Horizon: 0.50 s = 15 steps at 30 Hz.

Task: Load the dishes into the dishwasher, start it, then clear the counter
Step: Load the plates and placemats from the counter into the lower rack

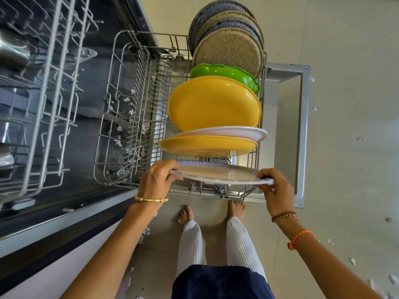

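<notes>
White plate [220,174] between two hands [156,180]

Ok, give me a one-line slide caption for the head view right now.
Both hands, left and right, lower a pale plate into the lower rack in front of yellow plates.
</notes>
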### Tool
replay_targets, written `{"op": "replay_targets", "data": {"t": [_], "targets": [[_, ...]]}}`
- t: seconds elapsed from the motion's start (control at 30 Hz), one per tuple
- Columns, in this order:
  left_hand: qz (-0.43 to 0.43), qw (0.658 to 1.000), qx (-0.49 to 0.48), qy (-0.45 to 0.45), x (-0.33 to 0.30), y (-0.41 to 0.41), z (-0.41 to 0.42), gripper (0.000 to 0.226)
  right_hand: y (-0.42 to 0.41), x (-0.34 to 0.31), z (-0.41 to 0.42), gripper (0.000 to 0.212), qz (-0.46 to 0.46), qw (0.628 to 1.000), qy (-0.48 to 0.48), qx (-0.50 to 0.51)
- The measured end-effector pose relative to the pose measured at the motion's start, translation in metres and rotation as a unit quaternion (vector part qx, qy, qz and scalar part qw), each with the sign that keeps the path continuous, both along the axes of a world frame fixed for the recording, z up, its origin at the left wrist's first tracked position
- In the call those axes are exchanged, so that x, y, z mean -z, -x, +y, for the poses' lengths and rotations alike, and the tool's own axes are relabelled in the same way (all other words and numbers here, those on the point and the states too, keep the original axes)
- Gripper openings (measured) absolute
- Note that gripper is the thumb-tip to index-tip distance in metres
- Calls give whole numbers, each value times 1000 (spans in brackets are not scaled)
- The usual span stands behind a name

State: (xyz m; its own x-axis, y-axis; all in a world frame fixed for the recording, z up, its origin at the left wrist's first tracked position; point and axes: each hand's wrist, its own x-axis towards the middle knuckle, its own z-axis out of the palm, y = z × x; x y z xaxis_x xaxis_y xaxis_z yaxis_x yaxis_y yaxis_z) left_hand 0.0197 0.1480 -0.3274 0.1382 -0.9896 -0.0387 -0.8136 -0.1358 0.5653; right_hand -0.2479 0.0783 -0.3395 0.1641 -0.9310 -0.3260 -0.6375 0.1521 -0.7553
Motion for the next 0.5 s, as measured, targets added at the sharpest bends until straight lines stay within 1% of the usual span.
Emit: {"op": "replay_targets", "data": {"t": [0.07, 0.17, 0.27, 0.33, 0.4, 0.47, 0.5], "targets": [[3, 1000, -19, -8, 6, -2, 4, 28, -7, 5, -1, 16, 15, 1000, -8, -10], [15, 998, -54, -36, 12, -2, 5, 31, -13, 13, 0, 11, 54, 997, -39, -44], [-20, 997, -73, -32, 18, 0, -1, 28, -17, 21, -5, 13, 82, 993, -66, -57], [-65, 995, -71, -21, 21, 3, -3, 46, -21, 24, -15, 16, 104, 987, -96, -75], [-87, 992, -90, -4, 23, 9, -5, 59, -24, 26, -23, 19, 151, 977, -113, -103], [-77, 990, -119, 6, 26, 15, -7, 61, -25, 29, -27, 20, 170, 974, -116, -98], [-68, 989, -130, 7, 27, 18, -9, 59, -25, 31, -28, 20, 169, 974, -116, -93]]}}
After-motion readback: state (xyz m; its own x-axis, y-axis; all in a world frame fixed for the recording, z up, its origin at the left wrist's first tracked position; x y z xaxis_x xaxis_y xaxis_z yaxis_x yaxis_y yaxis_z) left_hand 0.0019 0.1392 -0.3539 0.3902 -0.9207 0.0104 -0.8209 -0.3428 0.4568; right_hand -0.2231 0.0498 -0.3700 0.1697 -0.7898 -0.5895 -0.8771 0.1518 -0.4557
